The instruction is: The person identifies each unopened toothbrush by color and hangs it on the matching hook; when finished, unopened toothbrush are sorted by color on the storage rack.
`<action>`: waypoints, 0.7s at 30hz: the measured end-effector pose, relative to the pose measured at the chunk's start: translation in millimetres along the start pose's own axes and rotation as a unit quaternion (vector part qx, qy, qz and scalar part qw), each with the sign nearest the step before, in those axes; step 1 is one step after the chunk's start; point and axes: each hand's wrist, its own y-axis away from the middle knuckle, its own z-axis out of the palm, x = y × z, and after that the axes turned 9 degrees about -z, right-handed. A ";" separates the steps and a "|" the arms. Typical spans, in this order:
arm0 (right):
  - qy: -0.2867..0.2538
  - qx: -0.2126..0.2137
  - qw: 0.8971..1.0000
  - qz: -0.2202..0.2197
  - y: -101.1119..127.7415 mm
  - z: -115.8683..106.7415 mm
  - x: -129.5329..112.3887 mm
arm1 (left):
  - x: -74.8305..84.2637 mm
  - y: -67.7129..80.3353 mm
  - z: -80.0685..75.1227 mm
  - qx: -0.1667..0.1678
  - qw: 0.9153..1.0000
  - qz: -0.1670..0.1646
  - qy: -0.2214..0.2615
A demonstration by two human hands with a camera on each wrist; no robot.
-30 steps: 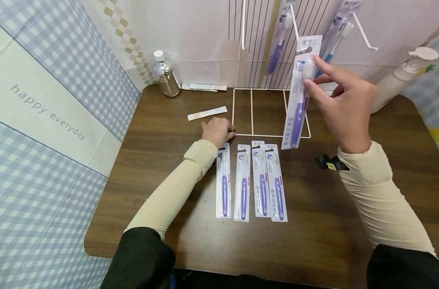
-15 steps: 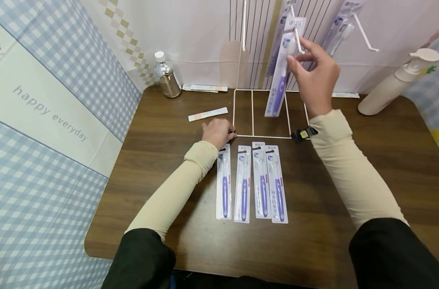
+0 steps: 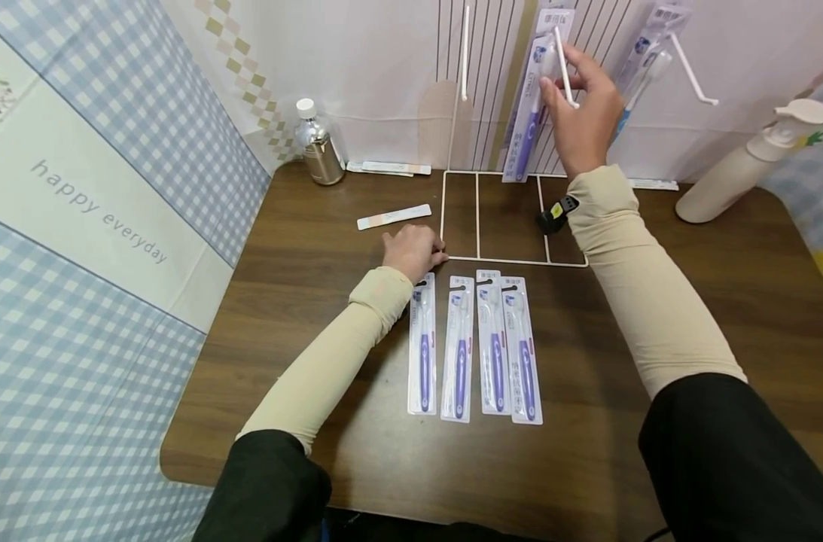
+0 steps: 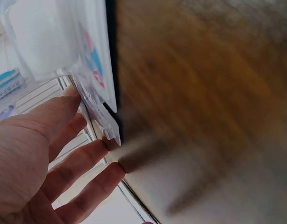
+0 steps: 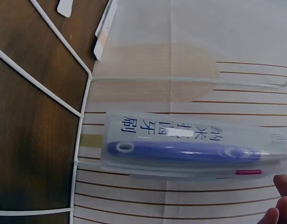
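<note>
So the right hand [image 3: 583, 113] is up at the wire rack [image 3: 513, 218], fingers pinching the top end of a toothbrush pack [image 3: 529, 113] right at the middle hook [image 3: 565, 71] of that rack; the pack hangs down from the pinch, in front of the rack's back wires and above its base frame; from the right wrist view you see the purple handle through the clear blister [image 5: 190, 151], and only a couple of fingertips [image 5: 281, 200] at the edge. My read: this thing is light as anything, a thin card back with a stiff-ish plastic bubble, so it'll flop and swing if you grab it low; the plastic looks slick, so the flat card header near the hang hole seems the spot to hold, thumb on one face and fingers on the other; squeeze the bubble and it'll probably dent. The left hand [image 3: 414, 252] sits on the table [image 3: 655, 301] at the near left corner of the rack's base, fingers loosely curled, touching the base wire, and I can't tell if it grips anything; the left wrist view is blurry, fingers [image 4: 82, 163] mostly straight beside a pack's corner. Four more packs [image 3: 475, 346] lie in a row on the table just in front of the rack; another pack [image 3: 644, 56] hangs on the rack's right hook.
</note>
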 end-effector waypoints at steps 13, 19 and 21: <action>-0.063 -0.026 0.998 0.012 66.1 -41.3 2.0 | -2.1 0.5 -2.3 0.005 1.000 -0.004 0.002; -0.035 -0.101 0.994 -0.033 128.6 -61.6 11.5 | -1.3 0.6 -0.9 0.004 1.000 -0.004 0.004; -0.022 -0.126 0.991 -0.039 148.6 -66.1 17.2 | -0.9 1.0 0.1 0.003 1.000 -0.005 0.007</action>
